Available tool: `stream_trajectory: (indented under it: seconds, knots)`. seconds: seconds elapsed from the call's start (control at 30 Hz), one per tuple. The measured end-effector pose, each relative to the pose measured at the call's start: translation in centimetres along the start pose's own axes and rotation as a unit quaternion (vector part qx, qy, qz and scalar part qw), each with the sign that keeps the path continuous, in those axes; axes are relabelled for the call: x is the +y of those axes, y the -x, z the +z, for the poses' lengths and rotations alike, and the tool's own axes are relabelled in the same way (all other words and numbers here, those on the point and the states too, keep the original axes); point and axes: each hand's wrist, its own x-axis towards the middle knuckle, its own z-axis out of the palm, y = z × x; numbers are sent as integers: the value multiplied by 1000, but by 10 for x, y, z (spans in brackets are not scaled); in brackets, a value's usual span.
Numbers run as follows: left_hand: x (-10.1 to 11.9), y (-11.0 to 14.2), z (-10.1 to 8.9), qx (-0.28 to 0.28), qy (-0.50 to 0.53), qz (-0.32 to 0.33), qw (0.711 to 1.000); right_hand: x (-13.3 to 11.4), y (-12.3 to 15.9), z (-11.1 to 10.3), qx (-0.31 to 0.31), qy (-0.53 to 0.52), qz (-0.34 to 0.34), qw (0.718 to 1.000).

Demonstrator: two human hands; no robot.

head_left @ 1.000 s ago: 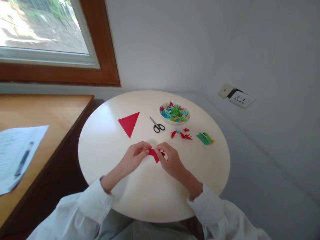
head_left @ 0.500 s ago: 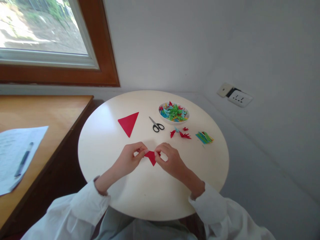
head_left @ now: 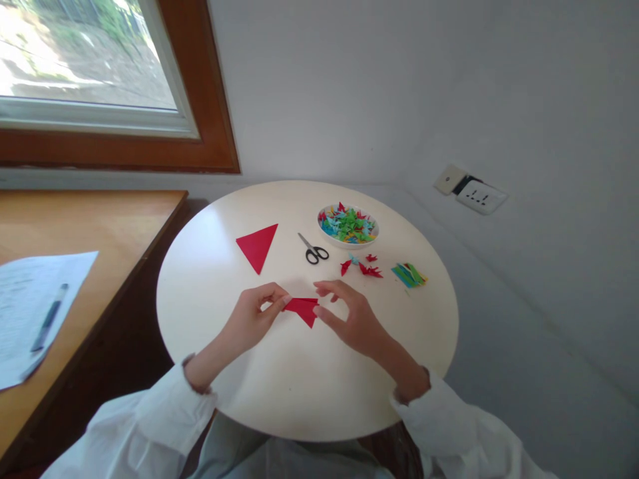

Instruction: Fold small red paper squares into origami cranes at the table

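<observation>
Now my right hand (head_left: pixel 360 320) opens its fingers out of a pinch, its thumb perhaps grazing the small folded red paper (head_left: pixel 303 309) on my side of the scissors (head_left: pixel 313 251), so the work seems steadied only by my left hand (head_left: pixel 253 317), whose fingers pinch one end.

The right hand (head_left: pixel 352 320) has let go of its pinch: its fingers (head_left: pixel 335 287) and thumb (head_left: pixel 329 318) now stand apart, and its wrist has moved toward 3 o'clock. The 3 o'clock end of the folded red paper (head_left: pixel 303 309), covered by those fingertips a second ago, is uncovered, showing a narrow layer along the 12 o'clock edge. The left hand (head_left: pixel 253 318) has shifted toward 9 o'clock, the paper's near end with it.
</observation>
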Motion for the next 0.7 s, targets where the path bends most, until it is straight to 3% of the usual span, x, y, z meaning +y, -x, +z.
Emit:
stream_trajectory:
  seconds: [0.13,0.4,0.7]
  knots:
    - [3,3,3,-8,0,-3,1000,-7,-4,7,-10,23,-16,1000]
    - [11,1,7,-90,-52,34,994,-10,-3,11,-47,79,-91,992]
    - [14,1,7,-97,-75,47,991,-13,-2,9,-50,53,-80,994]
